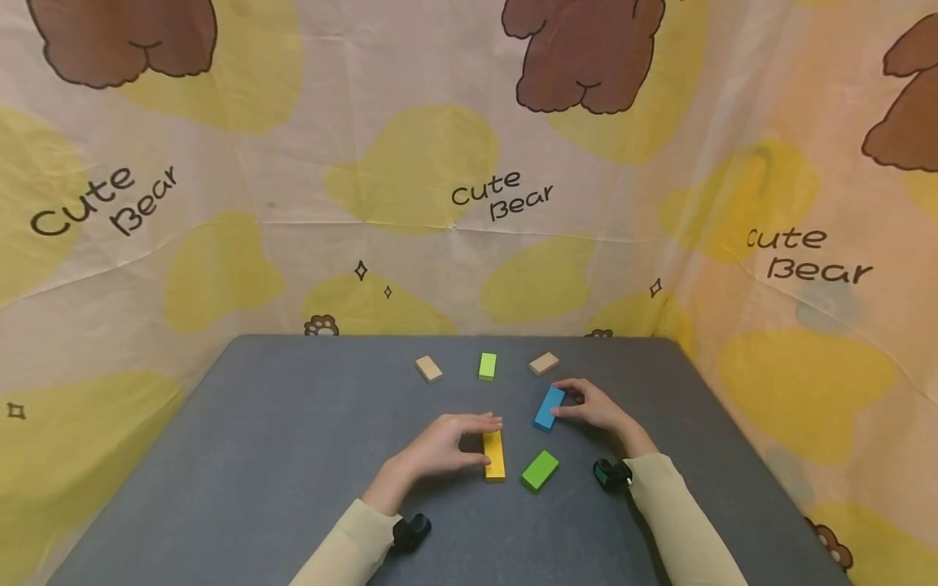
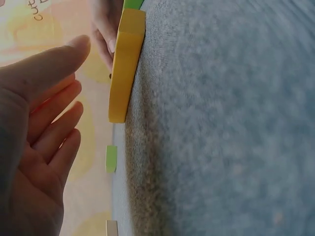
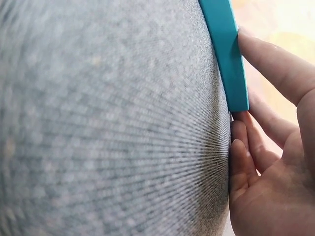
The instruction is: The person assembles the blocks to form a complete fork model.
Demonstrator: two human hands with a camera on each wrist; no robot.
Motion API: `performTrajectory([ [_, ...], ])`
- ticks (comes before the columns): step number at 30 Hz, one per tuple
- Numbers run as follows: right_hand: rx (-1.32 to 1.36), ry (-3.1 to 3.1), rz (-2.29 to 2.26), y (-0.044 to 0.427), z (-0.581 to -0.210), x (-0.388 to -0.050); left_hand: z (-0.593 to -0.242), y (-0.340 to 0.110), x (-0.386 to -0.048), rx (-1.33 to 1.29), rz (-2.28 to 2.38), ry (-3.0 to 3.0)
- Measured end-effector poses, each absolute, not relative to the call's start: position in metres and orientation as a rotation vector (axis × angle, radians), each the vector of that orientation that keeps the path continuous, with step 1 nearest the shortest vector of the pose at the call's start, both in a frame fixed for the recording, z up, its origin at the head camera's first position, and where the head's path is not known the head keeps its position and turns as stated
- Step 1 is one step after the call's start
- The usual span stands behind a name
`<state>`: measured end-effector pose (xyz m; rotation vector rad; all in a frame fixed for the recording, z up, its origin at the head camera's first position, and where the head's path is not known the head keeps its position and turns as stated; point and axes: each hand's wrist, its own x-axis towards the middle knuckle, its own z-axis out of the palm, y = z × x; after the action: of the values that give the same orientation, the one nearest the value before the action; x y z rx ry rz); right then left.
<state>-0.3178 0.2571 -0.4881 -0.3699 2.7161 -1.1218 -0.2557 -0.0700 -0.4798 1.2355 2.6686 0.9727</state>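
A yellow block lies on the grey table, its long side pointing away from me. My left hand is beside it with thumb and fingers spread apart; in the left wrist view a gap shows between this hand and the yellow block. Farther right, a blue block lies slanted on the table. My right hand pinches it, the thumb on its near right side and a finger at its far end. In the right wrist view the thumb touches the blue block.
A green block lies between the hands, nearer to me. Toward the table's back edge are a light green block and two wooden blocks, one left and one right. A patterned cloth hangs behind.
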Motion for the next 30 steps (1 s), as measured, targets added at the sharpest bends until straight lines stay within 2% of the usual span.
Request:
performTrajectory([
  [30, -0.383, 2.715, -1.108, 0.2583, -0.4917, -0.3240, -0.4805, -0.0619, -0.2536, 1.212, 0.911, 2.587],
])
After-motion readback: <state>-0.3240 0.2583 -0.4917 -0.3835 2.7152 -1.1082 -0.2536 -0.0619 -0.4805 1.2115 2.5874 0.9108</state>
